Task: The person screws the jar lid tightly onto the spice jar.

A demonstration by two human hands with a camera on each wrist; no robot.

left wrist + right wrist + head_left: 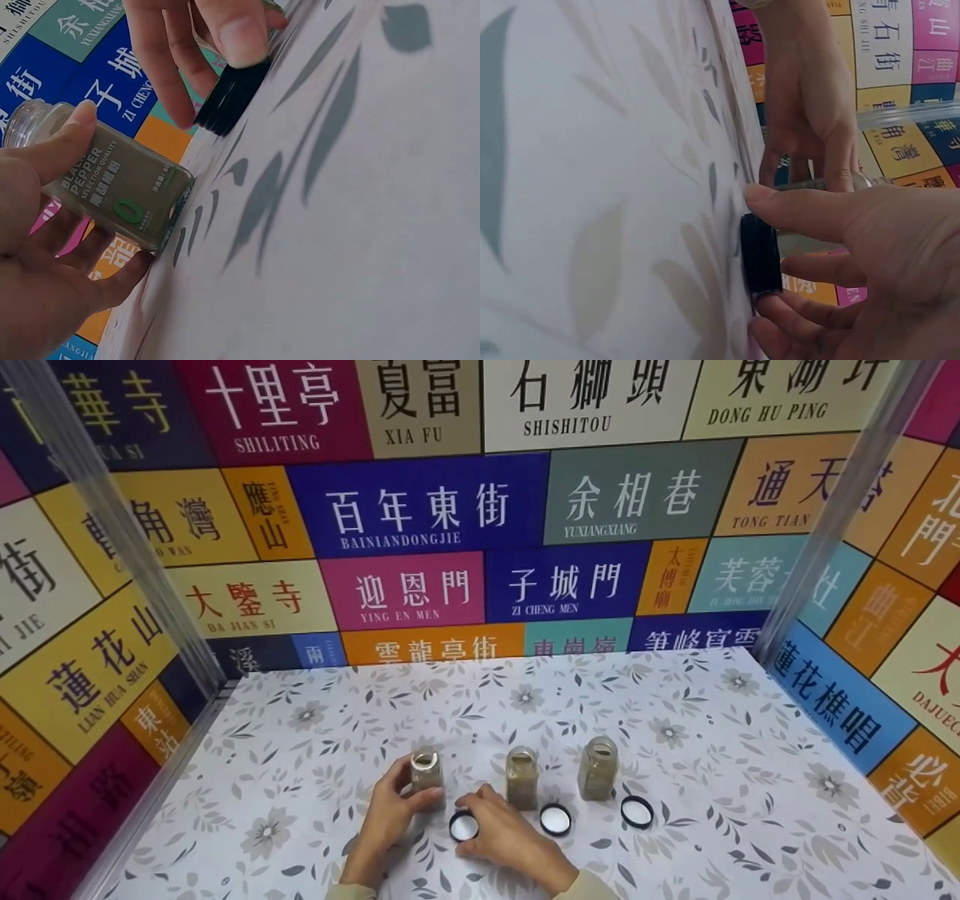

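My left hand (391,808) grips a square glass jar of black pepper (124,176), its label facing the left wrist camera. The jar stands upright and uncapped on the table, thumb on one side and fingers round the other. Just right of it, my right hand (504,826) pinches a black screw cap (761,253) between thumb and fingers at its rim. That cap lies with its white inner side up, at the tabletop. Two more open jars stand to the right, a middle jar (522,780) and a right jar (598,771).
In front of those two jars lie a second black cap (556,819) and a third black cap (637,812), white insides up. The table (300,750) has a leaf-and-flower cover. Panels with printed place names (420,502) enclose the back and sides, with clear posts (825,510) at the corners.
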